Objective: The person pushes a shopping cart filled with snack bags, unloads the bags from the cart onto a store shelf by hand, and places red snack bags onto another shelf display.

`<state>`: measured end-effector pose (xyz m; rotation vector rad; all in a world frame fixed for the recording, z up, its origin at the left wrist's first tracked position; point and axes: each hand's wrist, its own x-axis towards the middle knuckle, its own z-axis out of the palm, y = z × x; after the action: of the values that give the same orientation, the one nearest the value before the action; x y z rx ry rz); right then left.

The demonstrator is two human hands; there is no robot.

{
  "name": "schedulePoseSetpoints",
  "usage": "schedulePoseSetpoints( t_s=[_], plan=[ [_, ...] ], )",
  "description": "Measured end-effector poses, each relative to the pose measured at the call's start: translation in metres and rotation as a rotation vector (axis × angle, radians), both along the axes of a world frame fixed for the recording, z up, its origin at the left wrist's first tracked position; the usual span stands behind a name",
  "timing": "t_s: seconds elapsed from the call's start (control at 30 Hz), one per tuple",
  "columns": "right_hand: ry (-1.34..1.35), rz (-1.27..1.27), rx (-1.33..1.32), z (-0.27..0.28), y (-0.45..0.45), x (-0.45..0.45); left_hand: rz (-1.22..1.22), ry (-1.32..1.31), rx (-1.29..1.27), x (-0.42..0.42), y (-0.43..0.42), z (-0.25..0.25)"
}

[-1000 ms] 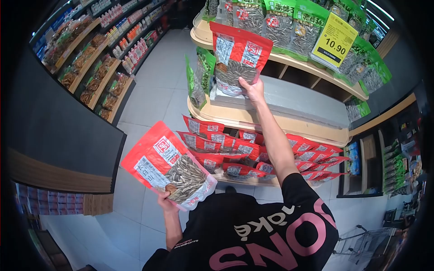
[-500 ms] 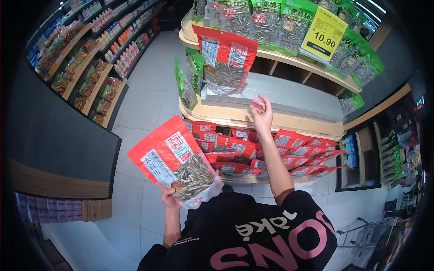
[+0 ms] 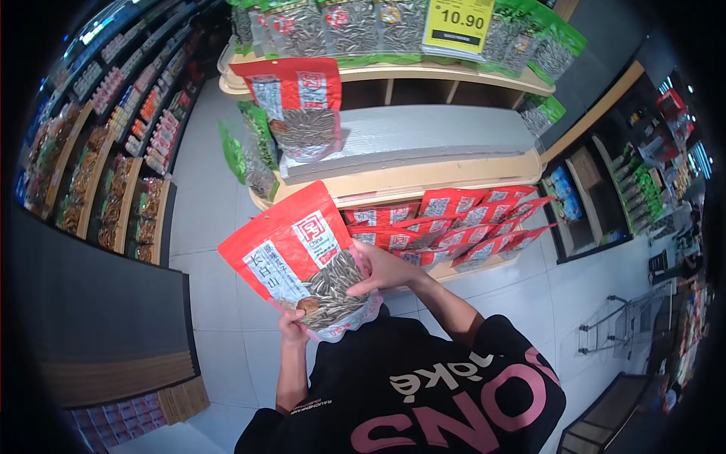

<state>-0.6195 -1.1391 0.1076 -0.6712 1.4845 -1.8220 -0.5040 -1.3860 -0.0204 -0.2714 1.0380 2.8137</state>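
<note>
A red bag of sunflower seeds (image 3: pixel 333 284), with a clear lower window, is held tilted in front of my chest. My left hand (image 3: pixel 292 324) grips its lower left edge, thumb on the front. On the right edge, my right hand (image 3: pixel 382 271) is closed around the side, its thumb over the window and the other fingers partly hidden behind. Another red seed bag (image 3: pixel 306 113) stands upright on the left end of the silver foam-like block (image 3: pixel 423 136), on the middle shelf.
Green seed bags (image 3: pixel 344 30) and a yellow price sign (image 3: pixel 458 26) line the top shelf. Several red bags (image 3: pixel 469 227) fill the lower shelf. A dark cabinet (image 3: pixel 98 287) stands left, with bagged goods (image 3: pixel 113 197) behind. A shopping cart (image 3: pixel 624 325) is at the right.
My right hand has come back from beside the silver block and taken hold of the held bag's right edge. The view has turned, so the shelf appears farther left.
</note>
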Motion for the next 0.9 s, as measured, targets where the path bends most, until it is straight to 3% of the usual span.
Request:
schedulePoseSetpoints(
  t_s=[0.1, 0.17, 0.23, 0.27, 0.37, 0.43, 0.5, 0.63, 0.77, 0.9],
  plan=[
    [-0.019, -0.136, -0.06, -0.033, 0.001, 0.013, -0.095, 0.027, -0.004, -0.007, 0.001, -0.013],
    [-0.067, -0.217, -0.019, -0.03, 0.019, 0.016, -0.15, 0.027, -0.012, -0.016, 0.006, -0.001],
    [-0.11, -0.321, -0.074, -0.034, 0.029, 0.021, -0.077, 0.051, -0.207, -0.027, 0.024, 0.017],
    [0.014, -0.413, 0.006, -0.03, 0.038, 0.021, -0.037, 0.065, -0.304, -0.033, 0.03, 0.024],
    [0.018, -0.545, 0.093, -0.022, 0.069, 0.012, -0.124, 0.177, -0.306, -0.046, 0.025, 0.006],
    [-0.007, -0.689, 0.139, -0.006, 0.088, 0.002, -0.143, 0.204, -0.344, -0.049, 0.034, 0.032],
    [0.074, -0.867, -0.086, -0.013, 0.101, -0.019, -0.147, 0.207, -0.375, -0.045, 0.033, 0.036],
    [0.332, -1.132, -0.186, 0.021, 0.111, -0.064, -0.106, 0.148, -0.392, -0.03, 0.023, 0.029],
    [0.432, -1.273, -0.167, 0.025, 0.122, -0.121, -0.033, 0.137, -0.4, -0.02, 0.014, 0.025],
    [0.484, -1.212, -0.158, 0.038, 0.114, -0.163, 0.031, 0.117, -0.398, -0.015, 0.007, 0.026]
  ],
)
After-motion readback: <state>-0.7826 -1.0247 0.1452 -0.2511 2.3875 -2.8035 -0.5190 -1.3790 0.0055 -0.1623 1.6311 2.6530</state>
